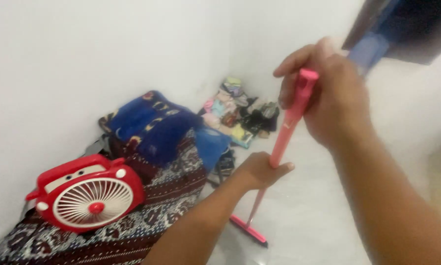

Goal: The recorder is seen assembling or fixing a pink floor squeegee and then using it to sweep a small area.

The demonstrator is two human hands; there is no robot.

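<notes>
Pink plastic is what I'm gripping: the broom handle (285, 128) is running down the middle of the frame. My left hand (260, 169) is wrapping it low, fingers closed around the shaft, and my right hand (328, 100) is clenching its top end. Below, the broom head (249, 229) is resting on the pale floor (318, 211). At lower left a red fan (88, 196) is sitting on a patterned mat (147, 211); farther back, a blue blanket (149, 122) and clutter are lying against the wall.

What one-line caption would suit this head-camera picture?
Right hand and left hand grip a pink long-handled floor squeegee beside a red car-shaped fan on patterned bedding.
</notes>
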